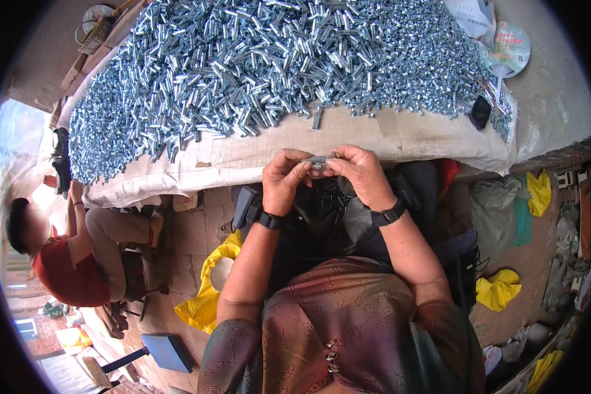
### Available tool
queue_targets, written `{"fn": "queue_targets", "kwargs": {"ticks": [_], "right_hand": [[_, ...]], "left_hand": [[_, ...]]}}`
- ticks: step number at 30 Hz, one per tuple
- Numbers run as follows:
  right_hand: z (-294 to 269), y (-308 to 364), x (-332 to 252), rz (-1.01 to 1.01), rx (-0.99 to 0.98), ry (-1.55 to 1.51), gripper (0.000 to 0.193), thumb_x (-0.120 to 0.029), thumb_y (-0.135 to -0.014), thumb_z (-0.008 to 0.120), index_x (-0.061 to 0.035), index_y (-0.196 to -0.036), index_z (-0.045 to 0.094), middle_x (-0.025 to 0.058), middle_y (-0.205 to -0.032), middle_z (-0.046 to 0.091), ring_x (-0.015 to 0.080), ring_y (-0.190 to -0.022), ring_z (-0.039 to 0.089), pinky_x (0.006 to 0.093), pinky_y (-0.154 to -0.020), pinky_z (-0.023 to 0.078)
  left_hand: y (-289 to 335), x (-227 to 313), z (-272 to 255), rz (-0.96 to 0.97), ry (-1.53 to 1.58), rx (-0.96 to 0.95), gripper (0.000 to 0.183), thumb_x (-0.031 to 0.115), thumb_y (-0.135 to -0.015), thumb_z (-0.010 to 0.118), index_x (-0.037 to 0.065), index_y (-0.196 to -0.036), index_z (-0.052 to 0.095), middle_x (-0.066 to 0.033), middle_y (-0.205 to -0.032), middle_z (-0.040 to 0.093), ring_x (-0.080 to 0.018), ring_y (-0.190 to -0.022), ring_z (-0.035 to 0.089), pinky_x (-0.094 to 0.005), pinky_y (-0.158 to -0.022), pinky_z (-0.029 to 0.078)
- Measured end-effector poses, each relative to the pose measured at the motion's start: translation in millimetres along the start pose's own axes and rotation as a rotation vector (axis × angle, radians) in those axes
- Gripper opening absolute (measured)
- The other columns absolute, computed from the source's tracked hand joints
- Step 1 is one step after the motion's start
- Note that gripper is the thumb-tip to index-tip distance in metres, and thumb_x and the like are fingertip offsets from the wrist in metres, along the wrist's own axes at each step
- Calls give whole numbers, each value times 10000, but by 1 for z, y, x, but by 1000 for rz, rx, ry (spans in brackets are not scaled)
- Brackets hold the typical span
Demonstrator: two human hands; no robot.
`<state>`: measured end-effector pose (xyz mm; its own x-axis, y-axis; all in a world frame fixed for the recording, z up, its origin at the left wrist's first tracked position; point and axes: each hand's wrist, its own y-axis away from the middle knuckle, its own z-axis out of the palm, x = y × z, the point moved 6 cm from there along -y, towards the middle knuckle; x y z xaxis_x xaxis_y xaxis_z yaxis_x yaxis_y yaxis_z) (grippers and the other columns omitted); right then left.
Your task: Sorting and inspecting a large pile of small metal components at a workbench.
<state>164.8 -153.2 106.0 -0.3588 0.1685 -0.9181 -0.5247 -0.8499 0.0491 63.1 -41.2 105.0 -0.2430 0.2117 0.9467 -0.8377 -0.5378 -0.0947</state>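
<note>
My left hand and my right hand meet in front of the cloth's near edge, fingers closed. Between their fingertips is a small grey metal sleeve, partly hidden by the fingers. Both hands grip it, one at each end. Just beyond them lies a wide pile of shiny metal sleeves, with a single sleeve lying apart at its near edge. Small metal nuts make up the pile's right part. Below my hands, dark pieces lie between my knees.
A pale cloth hangs over the work surface's front edge. At right lie a round hand fan and a black object. Another person sits at the left by the pile. Yellow bags and a blue-seated stool are on the floor.
</note>
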Motion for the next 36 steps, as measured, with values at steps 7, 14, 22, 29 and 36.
{"fn": "queue_targets", "kwargs": {"ticks": [7,14,22,29,36], "right_hand": [[1,2,-1,-30,2,22,171,-75,-862,586,63,-963,591,48,-854,616,90,-758,601,210,-706,498],[4,1,8,63,-29,-197,178,-115,-875,565,35,-968,586,51,-866,612,112,-778,598,242,-744,493],[2,3,10,105,3,-227,162,-131,-874,563,14,-938,593,50,-843,610,107,-776,585,254,-737,491],[2,3,12,84,-24,-191,153,-141,-867,578,3,-913,595,24,-786,603,75,-722,555,226,-690,465],[-3,3,11,59,31,-32,163,-163,-871,586,-8,-917,603,16,-787,604,64,-705,545,215,-666,453]], "left_hand": [[-1,4,-2,4,-49,-45,108,12,-856,587,-19,-957,568,-104,-861,641,-134,-736,620,-217,-564,491],[3,9,-1,65,-127,-49,102,0,-860,579,-27,-957,570,-113,-874,641,-136,-735,618,-216,-579,488],[9,17,1,230,-489,-53,121,-17,-836,606,-15,-957,599,-83,-878,639,-93,-683,584,-202,-556,481],[5,10,-1,139,-264,-72,105,-33,-848,580,-25,-952,563,-121,-908,637,-131,-748,618,-211,-565,489],[3,0,-3,77,-212,-53,126,-15,-854,580,-23,-979,565,-106,-883,635,-122,-714,609,-206,-552,481]]}}
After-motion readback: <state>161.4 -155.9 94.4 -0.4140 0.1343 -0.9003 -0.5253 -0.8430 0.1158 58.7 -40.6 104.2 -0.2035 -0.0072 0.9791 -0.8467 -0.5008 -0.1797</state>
